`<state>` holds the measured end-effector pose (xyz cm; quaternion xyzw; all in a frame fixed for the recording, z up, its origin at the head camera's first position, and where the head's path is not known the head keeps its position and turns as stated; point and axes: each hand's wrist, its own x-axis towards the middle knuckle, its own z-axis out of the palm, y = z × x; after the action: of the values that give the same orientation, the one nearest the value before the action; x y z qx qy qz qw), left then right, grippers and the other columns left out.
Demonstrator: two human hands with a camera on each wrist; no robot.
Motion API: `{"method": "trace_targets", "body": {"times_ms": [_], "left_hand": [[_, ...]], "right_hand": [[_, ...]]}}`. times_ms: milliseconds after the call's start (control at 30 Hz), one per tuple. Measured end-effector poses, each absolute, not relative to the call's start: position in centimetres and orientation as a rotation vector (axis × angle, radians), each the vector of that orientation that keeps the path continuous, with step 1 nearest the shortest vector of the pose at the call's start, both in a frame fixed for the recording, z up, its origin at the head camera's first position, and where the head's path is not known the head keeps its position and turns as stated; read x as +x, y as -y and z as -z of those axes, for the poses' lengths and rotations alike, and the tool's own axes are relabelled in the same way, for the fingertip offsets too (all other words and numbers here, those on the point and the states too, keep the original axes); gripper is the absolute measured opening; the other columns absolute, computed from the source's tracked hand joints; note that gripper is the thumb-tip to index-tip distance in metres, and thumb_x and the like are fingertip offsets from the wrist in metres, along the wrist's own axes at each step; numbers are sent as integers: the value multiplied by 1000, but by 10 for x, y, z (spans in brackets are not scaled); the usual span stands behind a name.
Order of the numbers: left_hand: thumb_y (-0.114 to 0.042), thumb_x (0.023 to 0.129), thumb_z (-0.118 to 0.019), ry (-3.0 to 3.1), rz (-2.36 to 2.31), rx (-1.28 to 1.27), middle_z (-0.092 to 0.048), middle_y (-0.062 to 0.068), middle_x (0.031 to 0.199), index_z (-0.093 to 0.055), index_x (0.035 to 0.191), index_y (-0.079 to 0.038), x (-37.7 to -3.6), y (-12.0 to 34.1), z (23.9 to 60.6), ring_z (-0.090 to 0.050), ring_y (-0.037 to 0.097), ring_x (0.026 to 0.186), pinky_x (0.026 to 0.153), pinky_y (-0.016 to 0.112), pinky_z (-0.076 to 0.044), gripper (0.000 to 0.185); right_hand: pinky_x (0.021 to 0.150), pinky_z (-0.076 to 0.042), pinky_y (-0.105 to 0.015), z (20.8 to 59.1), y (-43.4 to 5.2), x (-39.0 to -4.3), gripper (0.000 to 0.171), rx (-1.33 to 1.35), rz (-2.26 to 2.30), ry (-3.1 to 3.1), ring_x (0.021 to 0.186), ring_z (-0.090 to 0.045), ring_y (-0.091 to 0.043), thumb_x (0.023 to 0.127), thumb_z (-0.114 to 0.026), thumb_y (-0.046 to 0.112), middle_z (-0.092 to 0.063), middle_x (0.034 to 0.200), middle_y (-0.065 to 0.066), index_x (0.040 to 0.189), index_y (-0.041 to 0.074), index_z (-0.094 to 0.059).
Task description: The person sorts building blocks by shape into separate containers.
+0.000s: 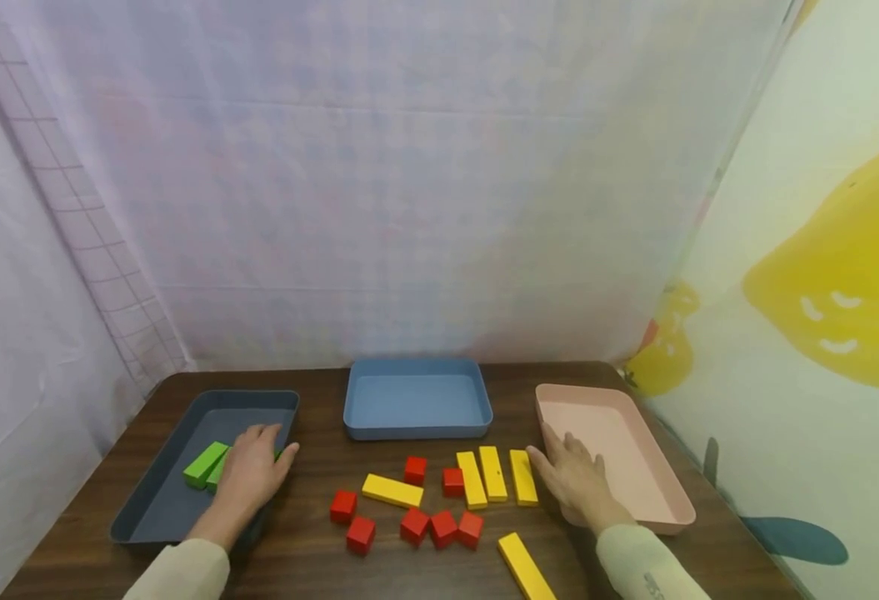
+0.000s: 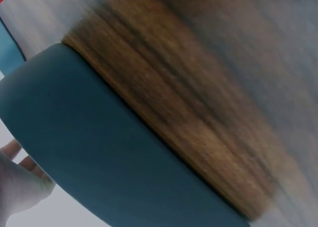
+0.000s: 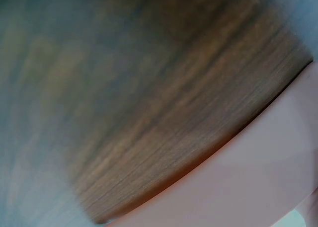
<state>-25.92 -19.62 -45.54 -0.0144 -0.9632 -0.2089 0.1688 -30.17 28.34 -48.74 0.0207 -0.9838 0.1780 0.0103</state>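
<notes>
Two long green wooden blocks (image 1: 205,464) are seen lying side by side inside the dark grey rectangular plastic tray (image 1: 156,500) at the left of the dark brown wooden table (image 1: 304,558). The left hand (image 1: 253,471) is laid over their near ends, fingers spread and only lightly bent; whether the blocks are pinched beneath the palm cannot be told, as they are partly hidden by the hand. In the left wrist view, only the tray's dark rim, blurred wood grain and some fingertips (image 2: 17,180) are shown.

The right hand (image 1: 576,479) is rested flat across the near left wall of the pale pink rectangular plastic tray (image 1: 652,475), fingers straight and relaxed, with nothing held. Just beside its fingertips three long yellow wooden blocks (image 1: 493,475) are lined up parallel on the table. In the right wrist view, only blurred table surface and the pink rim are shown.

Between the hands, a further yellow block (image 1: 392,491) is laid at an angle, and small red wooden cubes (image 1: 442,527) are scattered around it, three of them touching in a row. Another long yellow block (image 1: 525,567) lies near the right sleeve. A blue rectangular plastic tray (image 1: 417,400) is set behind the blocks, at the middle of the table.
</notes>
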Motion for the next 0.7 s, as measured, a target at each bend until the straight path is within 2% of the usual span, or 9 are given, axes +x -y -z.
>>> {"method": "trace_targets", "body": {"times_ms": [300,533,700], "left_hand": [[-35,98,-61,2891,508,-152,-39,41,141,-46,141,10,-265,182,463,-33,58,133,106,67,-29,64],[-37,98,-61,2965,474,-177,-26,40,150,-42,147,4,-267,181,471,-21,56,140,110,68,-20,66],[-38,98,-61,2980,475,-174,-24,38,152,-41,148,2,-269,179,471,-19,55,141,111,67,-17,68]], "right_hand": [[108,-2,-75,489,-286,-301,82,77,-594,3056,143,-16,-53,100,-23,68,-20,155,-36,159,11,-21],[108,-2,-74,489,-286,-301,83,78,-581,3056,143,-15,-54,100,-24,68,-19,155,-36,159,10,-20],[108,-2,-74,487,-286,-300,83,82,-585,3063,143,-15,-53,100,-24,68,-20,155,-36,159,10,-20]]}}
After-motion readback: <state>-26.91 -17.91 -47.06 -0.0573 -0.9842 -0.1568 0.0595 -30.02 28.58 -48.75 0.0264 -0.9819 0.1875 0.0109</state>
